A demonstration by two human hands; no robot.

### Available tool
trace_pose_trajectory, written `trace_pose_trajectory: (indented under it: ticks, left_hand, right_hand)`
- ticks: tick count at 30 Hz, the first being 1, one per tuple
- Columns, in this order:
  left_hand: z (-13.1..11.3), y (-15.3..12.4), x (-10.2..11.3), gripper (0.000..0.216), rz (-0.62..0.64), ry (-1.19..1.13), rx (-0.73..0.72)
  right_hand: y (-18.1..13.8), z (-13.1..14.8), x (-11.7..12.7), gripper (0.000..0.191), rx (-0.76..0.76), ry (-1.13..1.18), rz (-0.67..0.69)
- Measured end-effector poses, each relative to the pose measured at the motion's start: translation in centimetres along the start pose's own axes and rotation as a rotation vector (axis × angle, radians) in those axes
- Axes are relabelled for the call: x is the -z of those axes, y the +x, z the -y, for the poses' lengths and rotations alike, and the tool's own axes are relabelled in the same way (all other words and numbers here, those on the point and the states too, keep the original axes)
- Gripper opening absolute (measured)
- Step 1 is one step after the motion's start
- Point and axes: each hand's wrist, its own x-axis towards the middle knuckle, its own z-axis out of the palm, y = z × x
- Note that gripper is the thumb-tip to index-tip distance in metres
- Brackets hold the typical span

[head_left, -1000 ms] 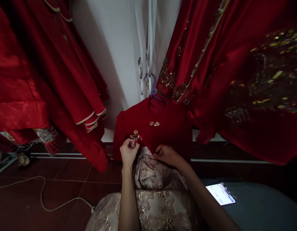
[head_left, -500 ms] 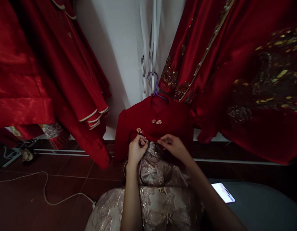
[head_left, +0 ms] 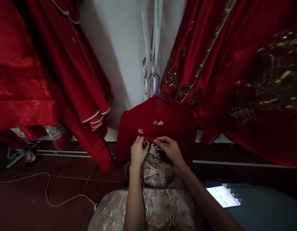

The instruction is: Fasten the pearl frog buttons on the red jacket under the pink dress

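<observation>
A dark red jacket (head_left: 139,117) hangs in front of me from a purple hanger (head_left: 158,88). One pearl-and-gold clasp (head_left: 158,123) sits on its chest, and a flower-shaped ornament (head_left: 140,131) lies lower on the left. Just below that ornament, my left hand (head_left: 139,151) pinches the jacket's edge, a small beaded bit showing by the fingertips. My right hand (head_left: 169,149) is closed in a pinch against the same edge; whatever is between its fingertips is too small to make out. Shiny patterned cloth (head_left: 160,173) covers my lap beneath both hands.
Red garments (head_left: 76,77) hang on the left, and sequined red ones (head_left: 218,77) on the right. A lit phone (head_left: 223,196) lies on a dark grey surface (head_left: 266,208). A white cable (head_left: 47,189) crosses the tiled floor; a low rail (head_left: 66,154) runs behind.
My right fingertips have moved left, closer to my left hand. The phone screen now shows large digits. The whole view has shifted slightly.
</observation>
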Motion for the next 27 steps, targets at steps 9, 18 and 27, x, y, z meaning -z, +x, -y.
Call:
trace_pose_trajectory:
  ticks: [9, 18, 27]
  left_hand:
    - [-0.2, 0.0, 0.9, 0.005, 0.042, -0.232, 0.016]
    - [0.7, -0.2, 0.7, 0.014, 0.135, -0.557, 0.144]
    - [1.3, -0.3, 0.6, 0.012, 0.101, -0.522, 0.186]
  right_hand:
    - [0.2, -0.8, 0.0, 0.038, 0.029, -0.032, -0.015]
    - [-0.6, -1.4, -0.7, 0.028, 0.14, -0.3, 0.018]
    - [-1.3, -0.8, -1.2, 0.022, 0.291, -0.465, -0.007]
